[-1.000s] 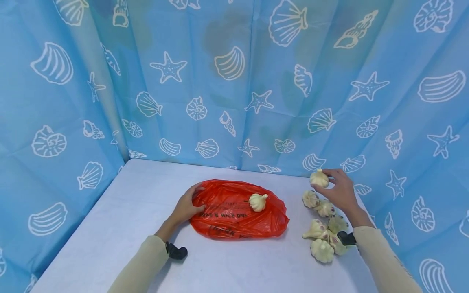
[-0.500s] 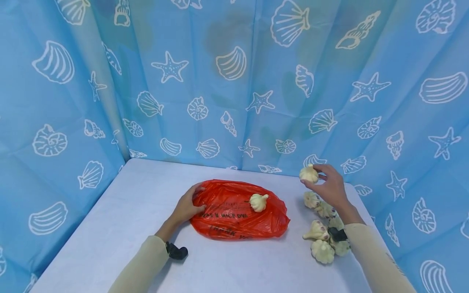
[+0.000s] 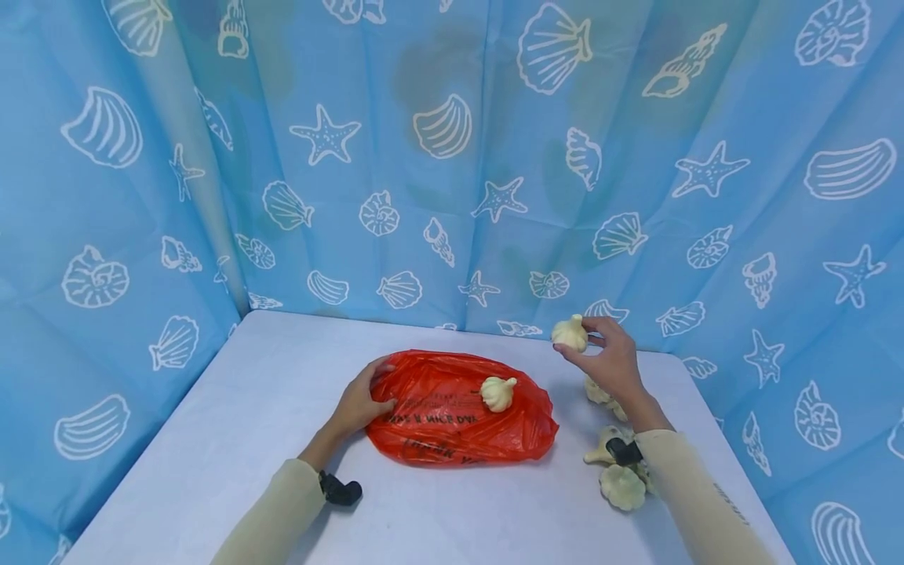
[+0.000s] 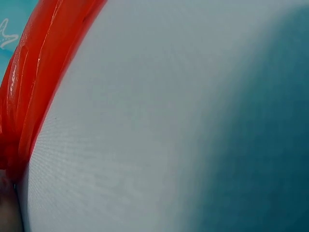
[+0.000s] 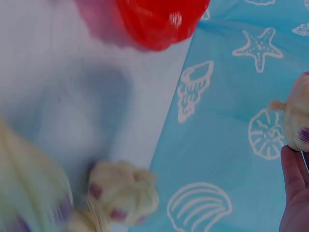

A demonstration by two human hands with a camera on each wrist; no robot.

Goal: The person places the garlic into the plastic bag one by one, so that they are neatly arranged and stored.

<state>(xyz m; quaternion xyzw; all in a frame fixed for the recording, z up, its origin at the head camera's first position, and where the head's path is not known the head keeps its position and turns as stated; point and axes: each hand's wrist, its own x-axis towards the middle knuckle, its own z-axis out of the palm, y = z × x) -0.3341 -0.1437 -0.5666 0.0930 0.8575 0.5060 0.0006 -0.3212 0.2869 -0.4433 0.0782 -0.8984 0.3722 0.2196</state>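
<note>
In the head view a red plastic bag [image 3: 438, 439] with dark lettering lies spread out, its opening facing up. One garlic bulb [image 3: 497, 394] sits in it, right of the middle. My left hand [image 3: 360, 400] grips the bag's left rim, thumb over the inside. My right hand [image 3: 613, 357] pinches a second garlic bulb [image 3: 569, 334] by its side, raised over the back right of the table, stem up. The right wrist view shows that held bulb [image 5: 297, 116] at its right edge, with a finger beneath it. The left wrist view catches only the bag's side [image 4: 43, 72].
A loose group of several garlic bulbs [image 3: 621, 487] lies on the white table [image 3: 466, 518] at the right, partly covered by my right forearm. Blue curtains [image 3: 395, 188] printed with shells hang behind the table and along both sides.
My right hand has carried its garlic bulb leftward, from above the group toward the bag. The left hand, the bag and the bulb in it have stayed put.
</note>
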